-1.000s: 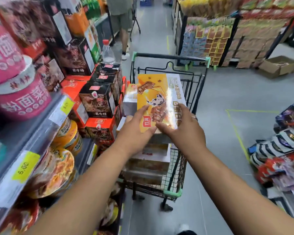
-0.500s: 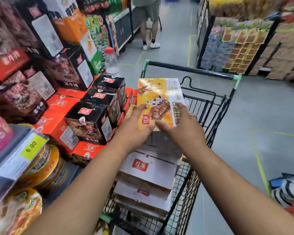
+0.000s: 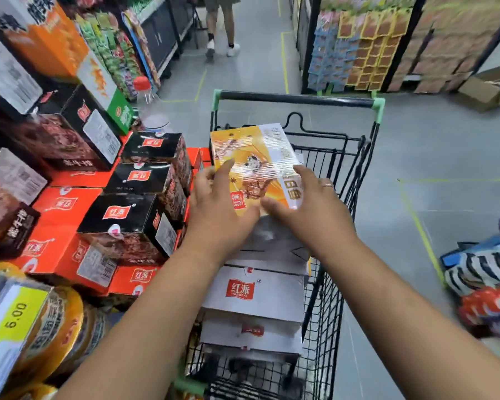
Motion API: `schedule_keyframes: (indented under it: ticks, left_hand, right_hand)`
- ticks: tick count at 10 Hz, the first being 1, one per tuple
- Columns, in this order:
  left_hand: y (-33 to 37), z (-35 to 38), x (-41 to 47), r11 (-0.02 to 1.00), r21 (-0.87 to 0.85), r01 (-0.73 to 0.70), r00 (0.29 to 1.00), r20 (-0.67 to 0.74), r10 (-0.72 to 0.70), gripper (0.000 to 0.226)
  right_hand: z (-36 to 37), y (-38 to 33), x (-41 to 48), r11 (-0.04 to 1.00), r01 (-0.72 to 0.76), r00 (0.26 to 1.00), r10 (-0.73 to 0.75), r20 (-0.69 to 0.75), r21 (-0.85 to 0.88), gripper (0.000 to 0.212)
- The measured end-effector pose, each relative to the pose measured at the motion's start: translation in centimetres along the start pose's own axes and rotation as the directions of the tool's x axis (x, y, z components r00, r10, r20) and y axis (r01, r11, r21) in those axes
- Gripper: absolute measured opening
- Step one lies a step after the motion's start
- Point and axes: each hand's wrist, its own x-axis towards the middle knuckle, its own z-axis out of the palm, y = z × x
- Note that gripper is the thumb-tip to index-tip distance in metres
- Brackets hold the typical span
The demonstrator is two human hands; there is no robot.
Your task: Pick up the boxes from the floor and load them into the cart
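1. The cart [image 3: 355, 157] stands in the aisle in front of me with its handle on the far side. Its near half is full.
2. The stack of white boxes [image 3: 253, 293] rises above the cart's rim, so no wire wall will catch whatever goes on top.
3. The yellow box [image 3: 257, 157] lies on top of that stack, wrapped in shiny film, and its far end seems to reach past the white box beneath. I judge the step to be settling it. I should square its edges with the box below and make sure it sits fully supported before I let go.
4. My left hand [image 3: 214, 209] rests on the near left corner and my right hand [image 3: 309, 206] on the near right one.
5. My fingers [image 3: 227, 166] lie nearly straight on the film, curled round nothing. The film looks slippery, so I should press lightly and nudge, not pinch.
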Motion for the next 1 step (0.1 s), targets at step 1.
schedule_keyframes:
  ticks: [1]
  left_hand:
    - [1.25,0.34,-0.5,0.982,0.046,-0.183,0.98,-0.068,0.185,0.071]
  right_hand:
    - [-0.53,0.45,-0.99,0.999,-0.034,0.995,0.03,-0.091,-0.039,0.088]
